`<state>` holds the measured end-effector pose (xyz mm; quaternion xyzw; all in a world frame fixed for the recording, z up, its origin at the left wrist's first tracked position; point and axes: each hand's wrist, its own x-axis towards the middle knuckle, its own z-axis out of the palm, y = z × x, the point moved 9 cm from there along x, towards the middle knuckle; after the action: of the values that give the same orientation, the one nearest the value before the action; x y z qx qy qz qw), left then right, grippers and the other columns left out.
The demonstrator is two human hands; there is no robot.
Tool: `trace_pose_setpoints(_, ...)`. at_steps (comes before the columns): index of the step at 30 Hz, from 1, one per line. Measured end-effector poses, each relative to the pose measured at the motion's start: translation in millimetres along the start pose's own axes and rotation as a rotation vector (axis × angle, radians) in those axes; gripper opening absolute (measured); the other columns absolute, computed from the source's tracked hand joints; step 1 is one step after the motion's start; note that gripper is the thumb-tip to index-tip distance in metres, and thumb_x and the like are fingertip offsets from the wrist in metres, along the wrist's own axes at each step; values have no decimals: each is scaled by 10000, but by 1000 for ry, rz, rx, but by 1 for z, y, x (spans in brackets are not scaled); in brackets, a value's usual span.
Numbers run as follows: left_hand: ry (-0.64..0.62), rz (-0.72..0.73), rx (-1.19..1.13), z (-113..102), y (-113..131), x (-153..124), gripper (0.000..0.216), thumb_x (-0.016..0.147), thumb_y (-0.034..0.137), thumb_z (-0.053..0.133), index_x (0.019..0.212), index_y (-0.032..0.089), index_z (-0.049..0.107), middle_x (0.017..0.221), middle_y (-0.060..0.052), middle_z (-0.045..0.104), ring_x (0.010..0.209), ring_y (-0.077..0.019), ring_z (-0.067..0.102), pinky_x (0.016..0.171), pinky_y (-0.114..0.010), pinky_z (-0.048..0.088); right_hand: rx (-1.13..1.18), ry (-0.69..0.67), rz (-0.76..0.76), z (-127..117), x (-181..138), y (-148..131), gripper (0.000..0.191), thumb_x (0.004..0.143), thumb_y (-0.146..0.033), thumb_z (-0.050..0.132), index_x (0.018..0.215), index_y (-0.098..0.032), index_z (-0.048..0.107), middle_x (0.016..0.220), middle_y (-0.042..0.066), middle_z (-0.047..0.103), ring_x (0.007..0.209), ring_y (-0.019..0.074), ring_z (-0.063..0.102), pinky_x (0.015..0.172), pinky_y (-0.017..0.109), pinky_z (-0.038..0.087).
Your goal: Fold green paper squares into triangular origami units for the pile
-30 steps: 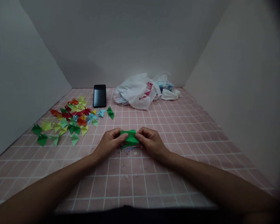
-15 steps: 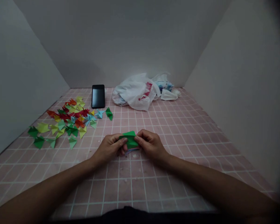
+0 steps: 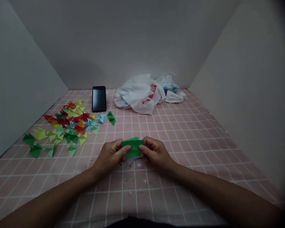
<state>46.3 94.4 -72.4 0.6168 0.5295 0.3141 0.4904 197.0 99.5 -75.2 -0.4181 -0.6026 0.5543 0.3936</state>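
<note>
Left hand (image 3: 110, 155): clamped on green folded paper (image 3: 133, 146), thumb uppermost.
Right hand (image 3: 156, 154): clamped on the paper's opposite edge.

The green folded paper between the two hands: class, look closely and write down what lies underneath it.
Under the green folded paper, held by the left hand and right hand, a fanned edge of pale paper shows above pink tiles. Anything further beneath is covered by the green paper and hands.
</note>
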Motion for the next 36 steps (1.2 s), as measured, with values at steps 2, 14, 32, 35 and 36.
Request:
trace_pose_setpoints(2,-15,25,27,-1,1,1,349,871,433,596,626,194,526,498,42,524,465,-101,454,483,-223,351,-34,-4,-10,-1,1,-1,276,886,-342,582,679,-211,456,609,-39,484,553,98,417,525,244,339)
trace_pose_setpoints(14,-62,366,197,8,25,-9,222,923,271,596,742,161,663,667,4,643,625,-112,577,604,-230,403,-337,-142,-367,13,-8,-19,228,961,-222,521,735,-198,509,655,-22,529,581,100,473,561,240,367)
trace_pose_setpoints(32,314,258,342,-63,15,17,291,921,379,518,726,190,623,576,35,537,568,-131,519,585,-258,381,-97,171,-116,-23,6,6,329,958,-359,540,669,-210,482,605,-32,476,534,110,437,517,256,333)
trace_pose_setpoints(35,570,196,359,-106,14,19,227,874,403,583,852,187,647,637,29,572,607,-153,544,609,-271,409,118,171,9,-24,12,21,334,910,-433,598,684,-211,492,594,-39,504,487,99,434,482,246,325)
trace_pose_setpoints(36,609,179,406,-114,16,20,224,858,391,605,925,184,659,646,32,572,619,-162,554,625,-278,418,155,163,28,-23,14,23,339,894,-444,615,682,-211,491,586,-41,509,475,95,432,473,242,318)
